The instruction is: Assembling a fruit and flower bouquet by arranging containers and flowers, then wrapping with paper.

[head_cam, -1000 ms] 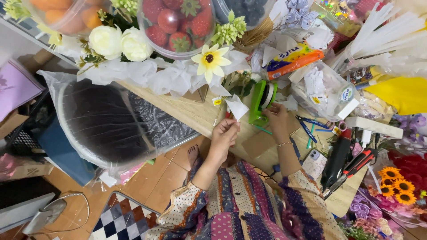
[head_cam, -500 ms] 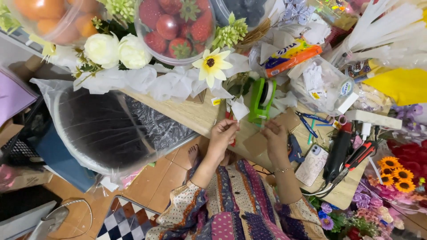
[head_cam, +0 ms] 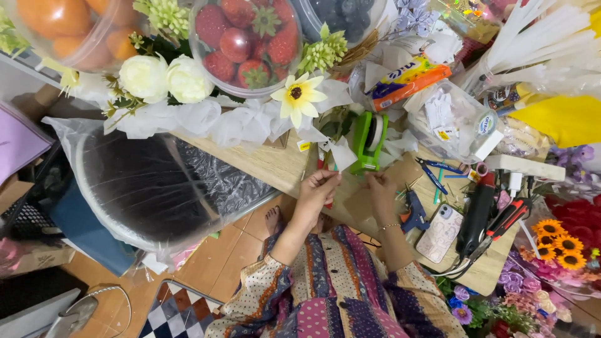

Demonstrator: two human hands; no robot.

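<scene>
My left hand [head_cam: 319,191] rests on the wooden table [head_cam: 269,164], its fingers closed around a thin red object [head_cam: 327,203] that pokes out above and below the hand. Beside it, my right hand [head_cam: 380,188], with a bracelet at the wrist, has its fingertips pinched together just below a green tape dispenser [head_cam: 369,143]. Whatever it pinches is too thin to make out. White ribbon [head_cam: 341,152] hangs right above the left hand.
Clear bowls of strawberries [head_cam: 247,37] and oranges [head_cam: 69,31], white roses [head_cam: 163,78] and a daisy [head_cam: 298,95] line the far edge. A blue glue gun [head_cam: 413,211], phone [head_cam: 440,233], pliers [head_cam: 438,172] and black tools [head_cam: 477,216] lie right. A plastic-wrapped round frame [head_cam: 150,188] hangs left.
My right hand has come away from the tape dispenser towards me. My left hand has shifted slightly right, closer to the right hand.
</scene>
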